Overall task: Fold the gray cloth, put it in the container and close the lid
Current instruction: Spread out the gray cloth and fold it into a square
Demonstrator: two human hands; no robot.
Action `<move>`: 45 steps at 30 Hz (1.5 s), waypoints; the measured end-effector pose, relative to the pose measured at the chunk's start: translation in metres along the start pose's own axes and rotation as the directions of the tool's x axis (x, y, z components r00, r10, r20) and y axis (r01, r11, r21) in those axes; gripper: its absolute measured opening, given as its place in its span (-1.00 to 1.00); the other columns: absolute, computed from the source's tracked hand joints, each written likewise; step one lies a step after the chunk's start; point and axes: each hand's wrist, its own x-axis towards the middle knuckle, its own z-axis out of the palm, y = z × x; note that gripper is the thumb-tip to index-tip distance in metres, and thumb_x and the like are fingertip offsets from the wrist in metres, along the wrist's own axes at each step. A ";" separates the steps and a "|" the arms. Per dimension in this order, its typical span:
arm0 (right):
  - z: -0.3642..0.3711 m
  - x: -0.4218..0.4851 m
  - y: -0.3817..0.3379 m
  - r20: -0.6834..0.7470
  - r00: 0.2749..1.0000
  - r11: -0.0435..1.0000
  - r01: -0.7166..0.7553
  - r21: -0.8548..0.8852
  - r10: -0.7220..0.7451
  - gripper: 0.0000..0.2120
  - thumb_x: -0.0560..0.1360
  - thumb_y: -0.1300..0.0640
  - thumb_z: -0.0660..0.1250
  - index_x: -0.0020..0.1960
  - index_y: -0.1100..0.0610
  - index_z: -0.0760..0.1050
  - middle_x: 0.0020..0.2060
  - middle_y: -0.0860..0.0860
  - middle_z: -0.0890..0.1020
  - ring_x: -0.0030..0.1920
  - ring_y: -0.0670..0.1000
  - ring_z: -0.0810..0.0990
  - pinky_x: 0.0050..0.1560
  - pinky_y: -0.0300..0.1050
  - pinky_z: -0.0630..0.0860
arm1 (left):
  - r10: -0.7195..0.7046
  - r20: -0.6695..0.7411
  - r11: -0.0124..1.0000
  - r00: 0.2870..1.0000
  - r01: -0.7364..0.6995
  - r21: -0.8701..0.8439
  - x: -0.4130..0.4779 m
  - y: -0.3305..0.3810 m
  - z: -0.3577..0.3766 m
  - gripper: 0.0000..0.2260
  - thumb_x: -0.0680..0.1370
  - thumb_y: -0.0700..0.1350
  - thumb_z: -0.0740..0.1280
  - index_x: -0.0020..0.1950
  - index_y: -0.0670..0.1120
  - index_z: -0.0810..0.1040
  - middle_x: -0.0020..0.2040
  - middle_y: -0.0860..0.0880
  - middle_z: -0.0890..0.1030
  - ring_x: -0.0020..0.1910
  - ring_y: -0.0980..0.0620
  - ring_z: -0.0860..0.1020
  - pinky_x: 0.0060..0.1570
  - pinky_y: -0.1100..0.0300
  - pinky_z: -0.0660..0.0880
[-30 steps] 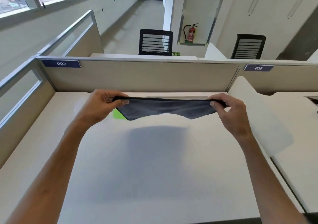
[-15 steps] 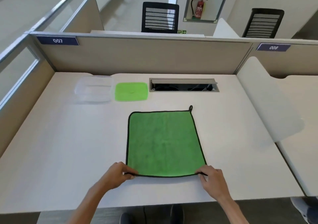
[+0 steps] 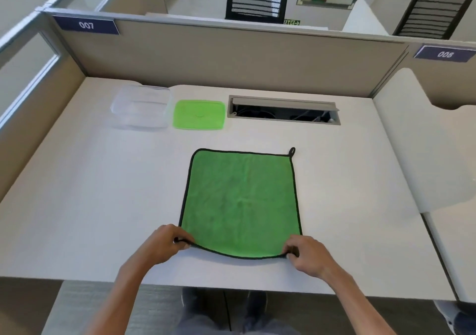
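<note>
The cloth [image 3: 242, 200] lies spread flat on the desk with its green face up and a black hem; a small loop sticks out at its far right corner. My left hand [image 3: 164, 244] pinches the near left corner and my right hand [image 3: 306, 255] pinches the near right corner, and the near edge sags slightly between them. A clear plastic container [image 3: 140, 108] stands open at the far left of the desk. Its green lid [image 3: 198, 114] lies flat just to the right of it.
An open cable slot [image 3: 283, 112] is cut into the desk behind the cloth. Beige partition walls [image 3: 231, 54] close the back and left. A curved white divider [image 3: 412, 141] bounds the right side. The desk's front edge [image 3: 231, 287] runs just below my hands.
A second ago I held the cloth stretched in the air, gray side toward me. It now lies flat on the desk, green side up, and my hands have lifted its near corners slightly.
</note>
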 end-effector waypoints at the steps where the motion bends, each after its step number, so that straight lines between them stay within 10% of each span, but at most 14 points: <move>1: -0.004 0.001 0.002 0.004 1.000 0.999 -0.011 0.031 0.011 -0.85 0.59 0.07 0.43 0.11 -0.08 0.73 0.07 -0.19 0.74 0.06 -0.10 0.68 0.11 -0.17 0.62 | -0.011 -0.003 1.000 1.000 0.011 -0.023 0.001 0.001 -0.002 -0.82 0.64 -0.10 0.52 0.20 0.11 0.82 0.13 0.17 0.80 0.16 0.15 0.72 0.19 0.29 0.55; 8: -0.057 0.031 0.010 -0.184 0.978 0.964 -0.051 0.262 0.102 -0.79 0.54 0.11 0.58 -0.12 -0.18 0.66 -0.12 -0.19 0.75 -0.06 -0.08 0.73 0.07 0.11 0.71 | 0.010 -0.126 0.972 0.992 -0.039 -0.233 0.031 0.019 -0.049 -0.92 0.61 -0.07 0.57 0.04 0.11 0.82 -0.12 0.20 0.81 -0.10 0.23 0.75 -0.01 0.24 0.62; 19: -0.132 0.126 -0.007 -0.389 0.890 0.893 -0.044 0.447 0.239 -0.92 0.62 0.08 0.50 -0.04 -0.01 0.63 -0.13 -0.08 0.76 -0.02 0.11 0.71 0.13 0.21 0.66 | -0.077 -0.339 0.922 0.938 -0.063 -0.383 0.121 0.043 -0.117 -0.87 0.59 0.00 0.59 0.11 0.03 0.83 -0.02 0.04 0.83 0.00 -0.01 0.79 0.13 -0.02 0.71; 38: -0.147 0.220 -0.016 -0.404 0.782 0.800 -0.191 0.569 0.474 -0.96 0.65 0.13 0.47 0.10 0.05 0.68 0.02 -0.05 0.76 0.09 0.07 0.71 0.16 0.07 0.65 | -0.206 -0.506 0.969 0.837 0.102 -0.227 0.219 0.055 -0.118 -0.82 0.67 0.17 0.41 0.14 0.09 0.66 0.16 0.07 0.76 0.05 -0.11 0.70 0.07 -0.08 0.63; 45: -0.130 0.224 -0.014 -0.499 0.738 0.865 -0.232 0.446 0.455 -0.84 0.67 0.14 0.44 0.25 0.06 0.64 0.20 -0.01 0.69 0.21 0.11 0.64 0.33 0.14 0.52 | -0.118 -0.592 0.993 0.797 0.107 -0.054 0.214 0.064 -0.087 -0.76 0.73 -0.07 0.30 0.40 0.02 0.51 0.37 -0.02 0.57 0.34 -0.21 0.56 0.16 -0.19 0.56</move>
